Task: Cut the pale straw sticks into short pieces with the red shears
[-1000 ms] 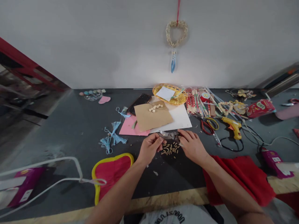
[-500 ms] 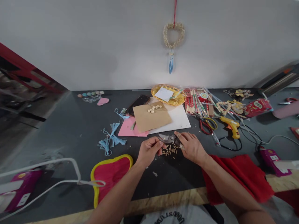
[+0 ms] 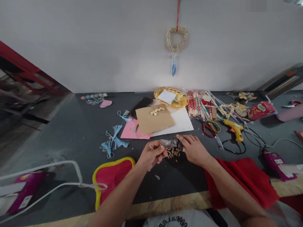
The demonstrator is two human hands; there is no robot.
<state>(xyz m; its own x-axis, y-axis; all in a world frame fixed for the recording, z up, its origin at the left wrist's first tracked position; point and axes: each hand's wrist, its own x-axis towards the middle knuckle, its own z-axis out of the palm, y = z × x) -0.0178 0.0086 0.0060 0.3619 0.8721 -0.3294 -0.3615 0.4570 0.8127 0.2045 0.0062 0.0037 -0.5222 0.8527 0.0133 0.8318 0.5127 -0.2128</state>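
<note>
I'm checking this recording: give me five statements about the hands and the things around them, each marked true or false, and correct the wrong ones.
1. The right hand holds the pruning shears. True.
2. The left hand rests on the red cloth. False: it is at the blade end of the shears.
3. Small cut pieces lie on the dark tabletop near both hands. True.
4. The yellow glue gun sits in the wicker basket. False: it lies on the tabletop.
5. The heart-shaped wreath hangs by a red cord against the wall. True.
</note>
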